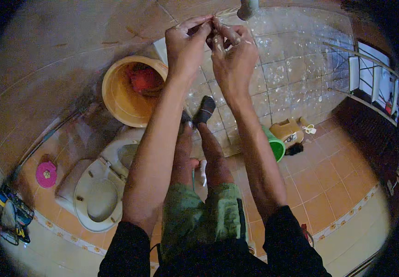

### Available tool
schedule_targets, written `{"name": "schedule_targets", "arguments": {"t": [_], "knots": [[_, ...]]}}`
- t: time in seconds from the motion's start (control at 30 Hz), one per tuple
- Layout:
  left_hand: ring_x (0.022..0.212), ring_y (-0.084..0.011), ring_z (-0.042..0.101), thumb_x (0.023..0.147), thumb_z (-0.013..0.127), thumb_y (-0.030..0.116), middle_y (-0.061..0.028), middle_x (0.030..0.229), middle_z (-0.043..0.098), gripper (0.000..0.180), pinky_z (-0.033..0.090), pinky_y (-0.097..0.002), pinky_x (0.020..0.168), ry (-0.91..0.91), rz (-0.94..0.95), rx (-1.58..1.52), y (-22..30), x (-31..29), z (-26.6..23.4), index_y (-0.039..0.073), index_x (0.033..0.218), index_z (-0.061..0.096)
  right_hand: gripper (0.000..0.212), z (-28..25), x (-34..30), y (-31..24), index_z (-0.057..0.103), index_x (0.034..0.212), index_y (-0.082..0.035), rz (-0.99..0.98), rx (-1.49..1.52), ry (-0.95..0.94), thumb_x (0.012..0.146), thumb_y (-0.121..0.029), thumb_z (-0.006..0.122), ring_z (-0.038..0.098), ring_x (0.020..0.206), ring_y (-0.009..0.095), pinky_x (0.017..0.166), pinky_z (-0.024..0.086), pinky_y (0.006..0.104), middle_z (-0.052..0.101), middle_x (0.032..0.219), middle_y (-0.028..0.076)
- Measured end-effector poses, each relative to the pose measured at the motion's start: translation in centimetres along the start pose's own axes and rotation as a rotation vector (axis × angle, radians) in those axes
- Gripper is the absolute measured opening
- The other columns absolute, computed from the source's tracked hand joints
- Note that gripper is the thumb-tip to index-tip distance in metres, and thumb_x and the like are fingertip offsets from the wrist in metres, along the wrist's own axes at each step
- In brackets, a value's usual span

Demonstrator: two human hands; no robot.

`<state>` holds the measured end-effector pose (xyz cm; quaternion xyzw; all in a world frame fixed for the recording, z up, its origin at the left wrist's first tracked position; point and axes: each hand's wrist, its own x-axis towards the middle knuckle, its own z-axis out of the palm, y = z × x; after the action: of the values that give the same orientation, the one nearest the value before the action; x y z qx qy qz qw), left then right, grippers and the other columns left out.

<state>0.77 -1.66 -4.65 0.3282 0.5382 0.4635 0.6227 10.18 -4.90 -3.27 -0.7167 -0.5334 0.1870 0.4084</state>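
Both my arms are raised, and the hands meet at the top of the view, just left of a grey pipe end [247,9]. My left hand [188,44] is closed in a pinch, its thumb and fingertips against those of the other hand. Fingers curled, my right hand [234,51] pinches at the same spot, with whitish smears on its fingers and knuckles. Whatever the fingertips hold is too small and dark to make out. Behind the hands is a tiled surface [292,64] speckled with white spots.
Below my left forearm stands an orange tub [111,92] with something red [145,81] inside. A toilet [81,194] and a pink round item [46,174] are at left. Right of my legs are a green bucket [277,148] and a tan container [280,130]. A ladder-like frame [370,55] is far right.
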Motion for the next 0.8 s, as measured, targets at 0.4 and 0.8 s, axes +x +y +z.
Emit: {"name": "schedule_targets", "arguments": {"t": [0.4, 0.8], "knots": [[0.105, -0.0172, 0.068, 0.094, 0.07, 0.009, -0.0128, 0.115, 0.073, 0.028, 0.052, -0.0277, 0.096, -0.099, -0.073, -0.197, -2.0, 0.7, -0.5, -0.006, 0.118, 0.071, 0.027, 0.6, 0.9, 0.6, 0.078, 0.11, -0.01, 0.084, -0.025, 0.044, 0.084, -0.004, 0.072, 0.068, 0.076, 0.033, 0.073, 0.055, 0.04, 0.069, 0.094, 0.015], [0.097, -0.0154, 0.069, 0.095, 0.067, 0.009, -0.0096, 0.107, 0.075, 0.027, 0.054, -0.0277, 0.091, -0.101, -0.134, -0.2, -0.8, 0.7, -0.7, -0.006, 0.118, 0.072, 0.035, 0.3, 0.0, 0.9, 0.076, 0.112, -0.006, -0.098, -0.031, 0.006, 0.08, 0.005, 0.07, 0.067, 0.083, 0.034, 0.072, 0.054, 0.0404, 0.067, 0.098, 0.018]]}}
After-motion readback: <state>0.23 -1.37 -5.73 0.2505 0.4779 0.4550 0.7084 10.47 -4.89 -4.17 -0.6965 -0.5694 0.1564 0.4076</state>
